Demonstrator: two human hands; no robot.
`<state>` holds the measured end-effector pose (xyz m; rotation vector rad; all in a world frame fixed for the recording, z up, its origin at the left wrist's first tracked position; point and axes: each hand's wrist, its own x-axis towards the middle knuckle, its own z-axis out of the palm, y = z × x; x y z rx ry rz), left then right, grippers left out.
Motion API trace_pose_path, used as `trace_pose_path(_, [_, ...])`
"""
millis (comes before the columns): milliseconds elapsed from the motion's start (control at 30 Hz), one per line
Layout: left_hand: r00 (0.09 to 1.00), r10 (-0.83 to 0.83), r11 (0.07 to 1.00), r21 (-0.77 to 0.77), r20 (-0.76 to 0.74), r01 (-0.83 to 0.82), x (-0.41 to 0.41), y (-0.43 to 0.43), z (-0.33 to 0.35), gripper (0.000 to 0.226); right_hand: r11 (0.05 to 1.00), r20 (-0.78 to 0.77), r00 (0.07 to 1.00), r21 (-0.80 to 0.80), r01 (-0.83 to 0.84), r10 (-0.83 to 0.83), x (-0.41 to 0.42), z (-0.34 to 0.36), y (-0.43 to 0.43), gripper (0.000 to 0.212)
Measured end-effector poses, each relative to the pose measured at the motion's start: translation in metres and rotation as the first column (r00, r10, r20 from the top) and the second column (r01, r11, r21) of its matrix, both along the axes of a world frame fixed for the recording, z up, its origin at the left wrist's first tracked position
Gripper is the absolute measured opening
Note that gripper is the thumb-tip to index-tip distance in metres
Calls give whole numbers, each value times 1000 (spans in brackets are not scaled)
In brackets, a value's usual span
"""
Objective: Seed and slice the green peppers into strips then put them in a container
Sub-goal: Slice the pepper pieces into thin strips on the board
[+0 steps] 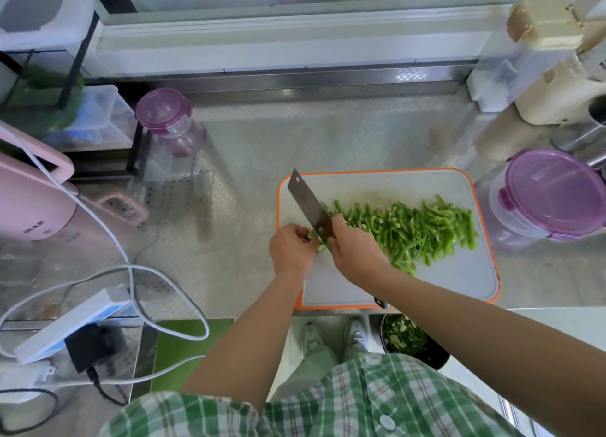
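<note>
My left hand (292,251) pinches the small green pepper piece (317,244) (light, slick, likely bendy) by its end; my right hand (355,252) grips the steel cleaver (308,204).

Steel counter (262,148), embossed pattern. On it:
- white cutting board (459,282) with orange rim, front centre-right
- container (551,194) with purple lid, just beside the board's right edge
- purple-lidded jar (170,122), back left
- pink appliance (29,200), left edge
- white power strip (72,325) with black adapter (88,345) and looping white cable (108,226), front left
- cream appliance (557,89), back right
</note>
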<state>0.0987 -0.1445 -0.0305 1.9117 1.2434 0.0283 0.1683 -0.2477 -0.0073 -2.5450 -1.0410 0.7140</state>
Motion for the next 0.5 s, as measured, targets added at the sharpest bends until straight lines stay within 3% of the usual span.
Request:
trace_pose_path(367, [1000, -5, 1000, -20, 17, 5, -1, 2, -5, 15, 982, 95, 995, -187, 15, 3, -12, -14, 17, 22])
trace_pose_path(500, [997, 32, 998, -57, 70, -28, -7, 3, -6, 17, 990, 55, 995, -103, 93, -87, -9, -19, 10, 17])
